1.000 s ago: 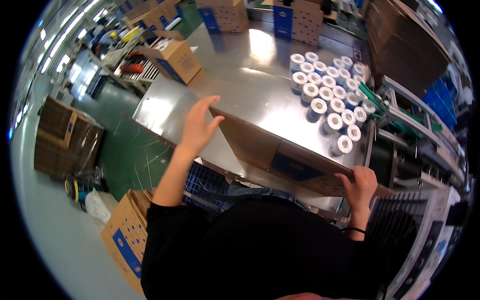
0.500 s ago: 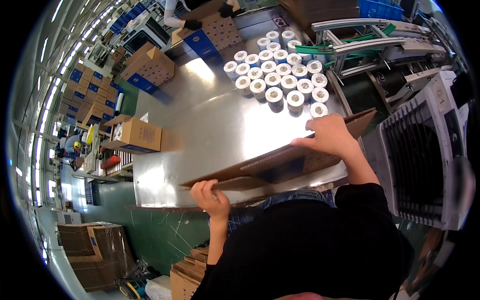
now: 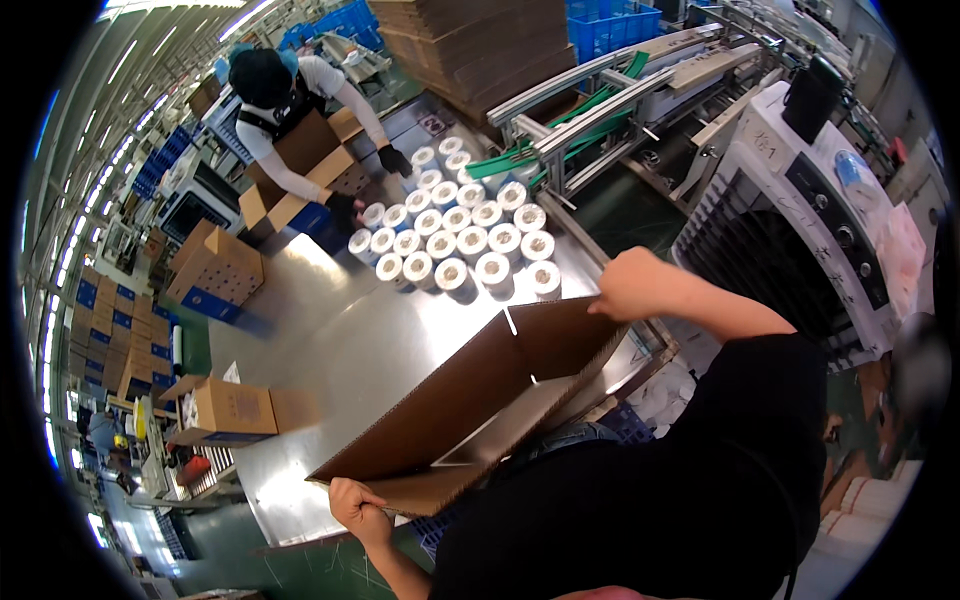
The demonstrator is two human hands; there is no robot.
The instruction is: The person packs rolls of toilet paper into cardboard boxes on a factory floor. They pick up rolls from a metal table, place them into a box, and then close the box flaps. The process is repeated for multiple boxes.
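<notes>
Grip, left: our left hand [image 3: 356, 507] is closed on the lower left corner of the corrugated carton [image 3: 480, 405], fingers curled over a flap edge near the bottom of the frame.
Grip, right: our right hand [image 3: 628, 283] pinches the carton's upper right corner, right of centre.
Carton: half unfolded, open side up, tilted, lying over the near edge of the steel tabletop [image 3: 330, 330] between our two hands.
Rolls: white tape rolls [image 3: 455, 235] stand on end in a tight cluster above the carton, the nearest just beside its far edge.
Co-worker: a person in a dark cap [image 3: 258, 75] at upper left leans over another open box [image 3: 305, 160], gloved hands close to the rolls.
Risk, carton: held only by two corners, it may fold back flat or slide off the tabletop edge.
Risk, rolls: we judge a swing of the far edge could topple the nearest rolls.
Risk, flaps: loose lower flaps could snag on the tabletop rim.
</notes>
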